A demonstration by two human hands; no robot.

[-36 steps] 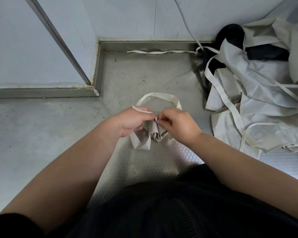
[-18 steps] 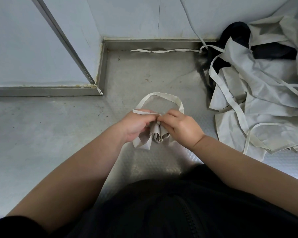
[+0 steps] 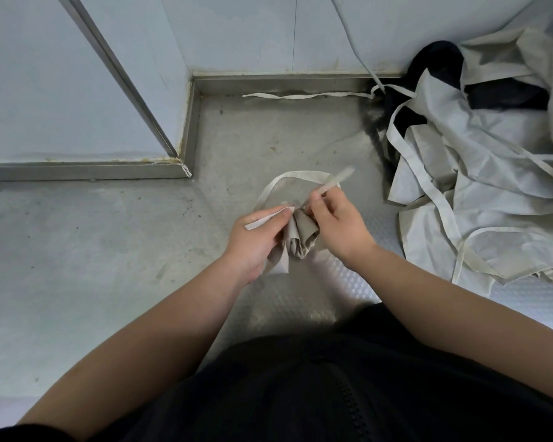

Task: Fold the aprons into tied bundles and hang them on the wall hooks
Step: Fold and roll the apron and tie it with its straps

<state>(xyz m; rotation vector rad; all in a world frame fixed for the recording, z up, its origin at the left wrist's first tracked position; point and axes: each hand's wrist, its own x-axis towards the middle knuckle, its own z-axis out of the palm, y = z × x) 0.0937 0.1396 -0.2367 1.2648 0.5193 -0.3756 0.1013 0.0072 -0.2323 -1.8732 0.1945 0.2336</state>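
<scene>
Over the floor (image 3: 109, 250), left hand (image 3: 253, 247) and right hand (image 3: 339, 224) each pinch a strap (image 3: 336, 180) of the bundle (image 3: 302, 232).

Beige apron bundle (image 3: 300, 232): a small crumpled roll held upright in the air, neck loop (image 3: 296, 175) arching behind it, two tie ends (image 3: 336, 180) pulled outward. Loose beige aprons (image 3: 479, 193) lie heaped at right.

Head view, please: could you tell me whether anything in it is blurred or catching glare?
Head view: the strap end in the right hand is motion-blurred; pale glare lies on the embossed floor beside the pile; the bundle and left hand look sharp; shadows are soft.
</scene>
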